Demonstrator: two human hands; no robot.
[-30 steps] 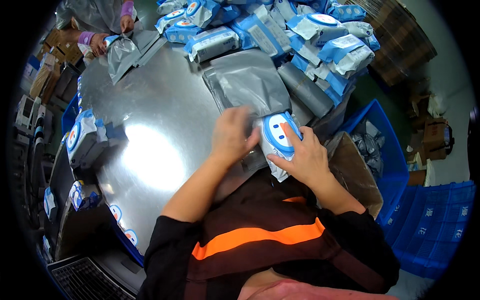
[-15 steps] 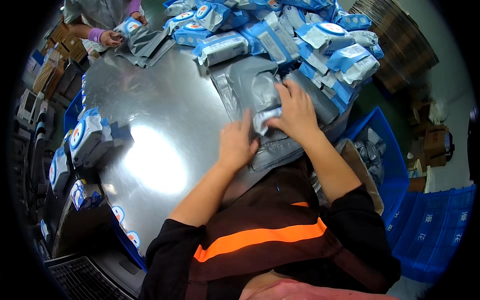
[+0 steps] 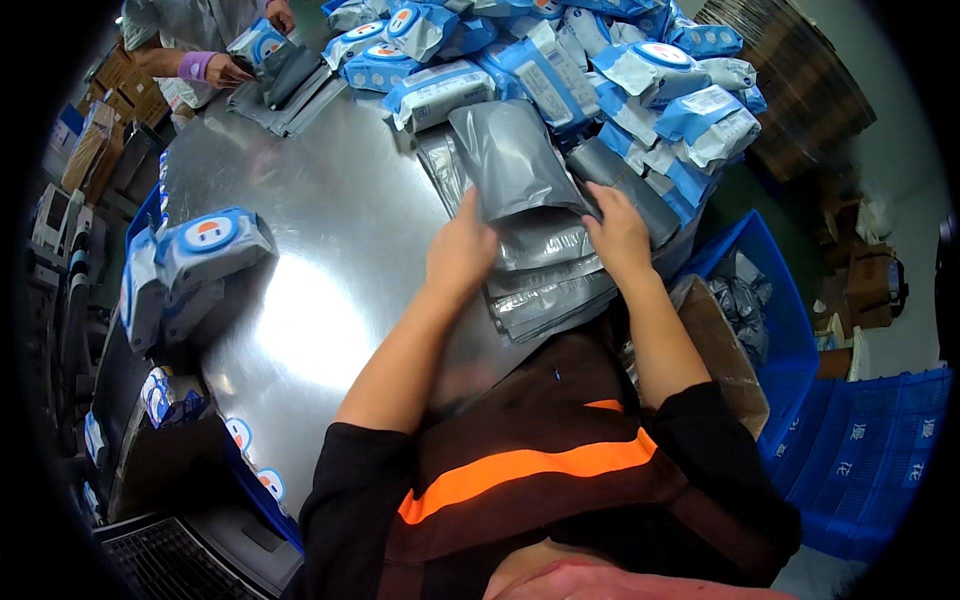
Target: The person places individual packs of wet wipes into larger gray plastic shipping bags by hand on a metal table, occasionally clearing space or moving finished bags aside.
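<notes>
A grey plastic mailing bag (image 3: pixel 515 160) lies on top of a stack of flat grey mailing bags (image 3: pixel 548 290). Its body looks puffed up, its mouth faces me, and what is inside is hidden. My left hand (image 3: pixel 462 245) is closed at the left edge of the mouth, fingertips partly behind the plastic. At the right edge, my right hand (image 3: pixel 620 238) pinches the bag between thumb and fingers. Just beyond the bag rises a heap of blue-and-white soft packs (image 3: pixel 555 80), which look like wipes. A rolled grey plastic piece (image 3: pixel 630 190) lies beside my right hand.
Across the metal table (image 3: pixel 340 220), a co-worker's hand (image 3: pixel 228 72) handles a blue-and-white pack and grey bags. More packs (image 3: pixel 210 245) stand at the table's left edge. A blue crate (image 3: pixel 790 340) with grey parcels is on my right, near stacked blue crates (image 3: pixel 870 460).
The white object by my right hand is out of sight. The top bag now lies spread and bulging, with a hand at each edge. Packs at the left edge have shifted.
</notes>
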